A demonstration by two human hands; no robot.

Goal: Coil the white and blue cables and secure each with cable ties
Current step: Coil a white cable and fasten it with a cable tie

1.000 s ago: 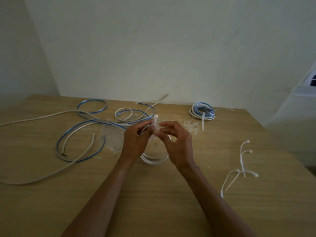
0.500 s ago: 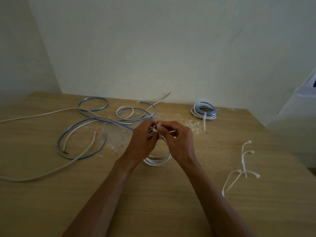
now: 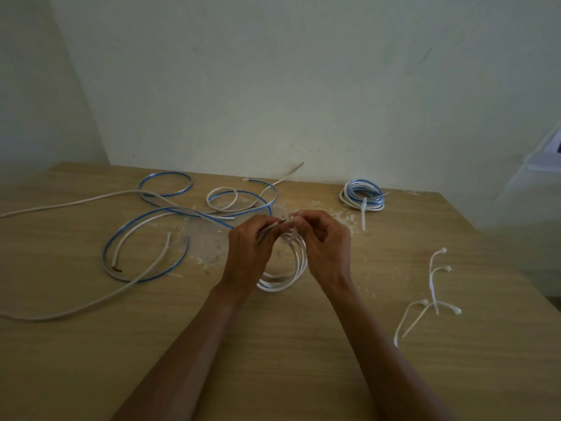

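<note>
We see a small white cable coil [image 3: 283, 279] in the middle of the wooden table [image 3: 273, 360]. Its bottom rests on the table and its top is up between two hands. The left hand [image 3: 252, 247] has its fingers curled and pinches the top of the coil, where a dark cable end sticks out. The right hand [image 3: 326, 241] is curled too, and it pinches a white cable tie [image 3: 292, 236] that goes around the coil. The two hands almost touch at the fingertips. Both arms reach in from the bottom.

Far back on the right lies a blue and white coil [image 3: 362, 194] with a tie already around it, its tail pointing toward us. On the left, loose blue and white cables [image 3: 145, 232] lie in big loops. Near the right edge, well apart from the hands, lie a few spare cable ties [image 3: 432, 296]. Little white crumbs [image 3: 344, 218] dot the table near the hands. Behind the table is a plain pale wall [image 3: 273, 86].
</note>
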